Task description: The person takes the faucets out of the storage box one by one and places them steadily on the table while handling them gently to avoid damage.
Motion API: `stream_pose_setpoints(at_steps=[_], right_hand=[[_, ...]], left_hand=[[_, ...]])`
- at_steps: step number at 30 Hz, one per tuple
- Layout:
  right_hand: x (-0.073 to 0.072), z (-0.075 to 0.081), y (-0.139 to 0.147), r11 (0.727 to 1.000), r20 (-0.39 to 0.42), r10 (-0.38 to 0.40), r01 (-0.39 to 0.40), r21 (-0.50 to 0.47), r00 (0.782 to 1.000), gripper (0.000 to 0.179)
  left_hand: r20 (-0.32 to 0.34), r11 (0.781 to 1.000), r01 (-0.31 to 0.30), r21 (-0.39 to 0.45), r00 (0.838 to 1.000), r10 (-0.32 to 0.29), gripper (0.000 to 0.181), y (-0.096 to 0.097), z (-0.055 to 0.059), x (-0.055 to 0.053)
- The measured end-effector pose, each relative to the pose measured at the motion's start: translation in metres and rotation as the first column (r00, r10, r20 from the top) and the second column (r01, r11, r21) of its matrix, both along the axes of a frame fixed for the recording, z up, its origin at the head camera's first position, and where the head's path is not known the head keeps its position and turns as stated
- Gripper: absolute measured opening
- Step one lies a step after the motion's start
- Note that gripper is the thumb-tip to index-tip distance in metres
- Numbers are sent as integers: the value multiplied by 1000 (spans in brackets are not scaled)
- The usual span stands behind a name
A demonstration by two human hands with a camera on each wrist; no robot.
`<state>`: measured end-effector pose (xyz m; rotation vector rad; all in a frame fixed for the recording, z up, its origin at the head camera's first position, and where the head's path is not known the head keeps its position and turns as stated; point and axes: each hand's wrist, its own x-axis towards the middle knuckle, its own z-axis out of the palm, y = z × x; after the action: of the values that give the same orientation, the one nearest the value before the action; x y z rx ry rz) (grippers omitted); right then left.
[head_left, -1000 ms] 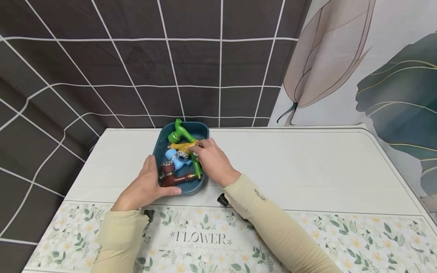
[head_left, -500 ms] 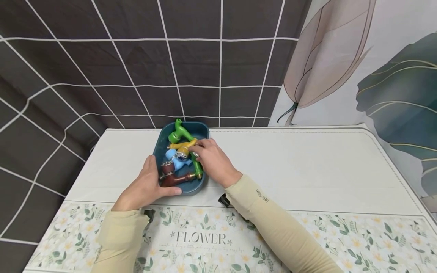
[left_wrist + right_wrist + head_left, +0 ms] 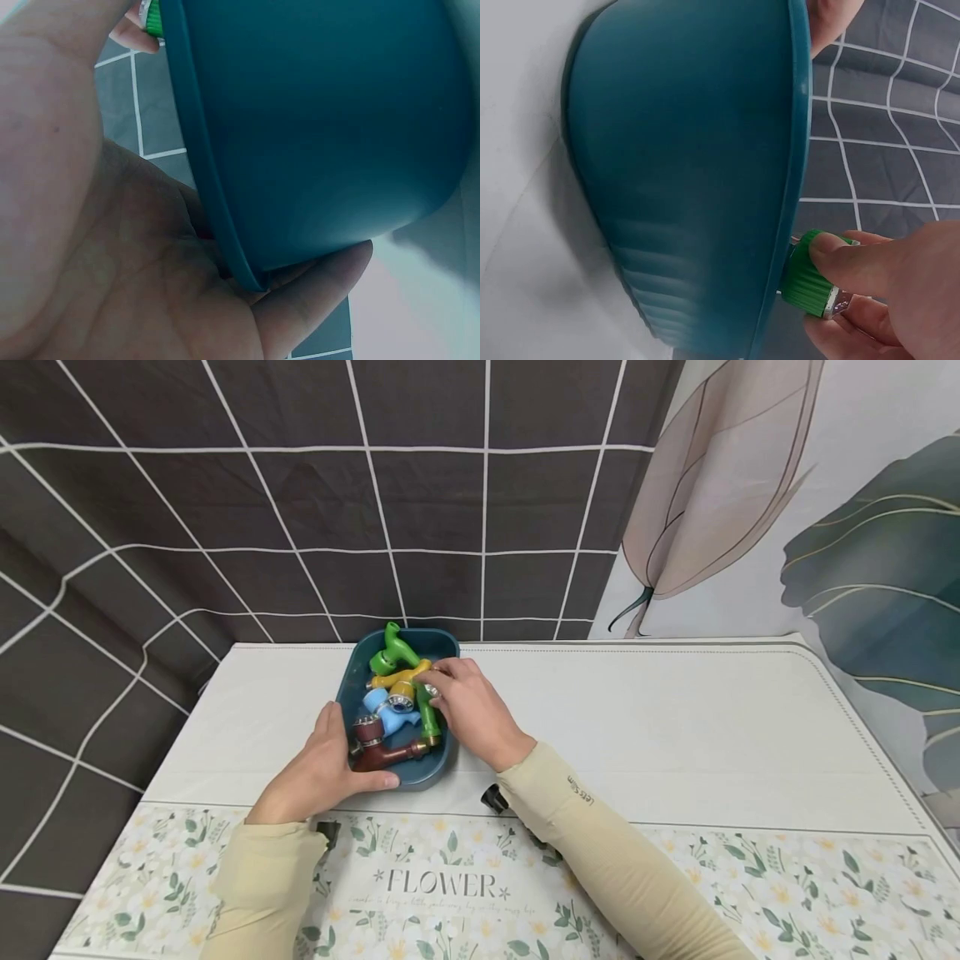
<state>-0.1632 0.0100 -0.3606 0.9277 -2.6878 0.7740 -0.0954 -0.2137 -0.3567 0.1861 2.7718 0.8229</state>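
A dark teal plastic basin [image 3: 347, 672] holds several plastic taps. My right hand [image 3: 476, 710] pinches a green tap [image 3: 428, 718] at the basin's right side; in the right wrist view, thumb and fingers hold its ribbed green knob [image 3: 806, 277] above the rim. Beside it lies a yellow tap [image 3: 401, 689]. A light blue tap [image 3: 388, 714] and a brown tap [image 3: 382, 752] lie nearer me, and another green tap [image 3: 395, 652] lies at the far end. My left hand [image 3: 318, 768] rests against the basin's near left corner, fingers along the outside, thumb along the front.
The basin stands on a white tabletop cover [image 3: 660, 727] with a floral band [image 3: 442, 893] nearest me. Dark grid-patterned cloth [image 3: 420, 502] hangs close behind and at the left. A leaf-printed curtain [image 3: 870, 543] hangs at the right.
The green tap in my right hand has shifted slightly, its lower end moving up and left. My right wrist has edged right. My left hand and the basin stay still.
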Motion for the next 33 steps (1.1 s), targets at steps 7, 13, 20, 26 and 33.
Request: stream_pose_setpoints(at_steps=[7,13,20,26,33], right_hand=[[2,2,1,997,8,7,-6,-73,1000,33],[2,3,4,991,-4,1,-1,-136,1000,33],[-1,4,11,984,-4,-27,26,-177,1000,31],[-1,3,19,970,-57,-57,42,-241,997,30],[-2,2,26,955,-125,-81,41,-293,989,30]], left_hand=[[7,1000,-1,6,1000,1,135,0,0,0],[22,1000,-4,-7,1000,5,137,0,0,0],[45,1000,-17,-17,999,18,139,1,1,0],[41,1000,-18,-11,999,18,138,1,1,0],[42,1000,-16,-3,999,16,138,1,1,-1]])
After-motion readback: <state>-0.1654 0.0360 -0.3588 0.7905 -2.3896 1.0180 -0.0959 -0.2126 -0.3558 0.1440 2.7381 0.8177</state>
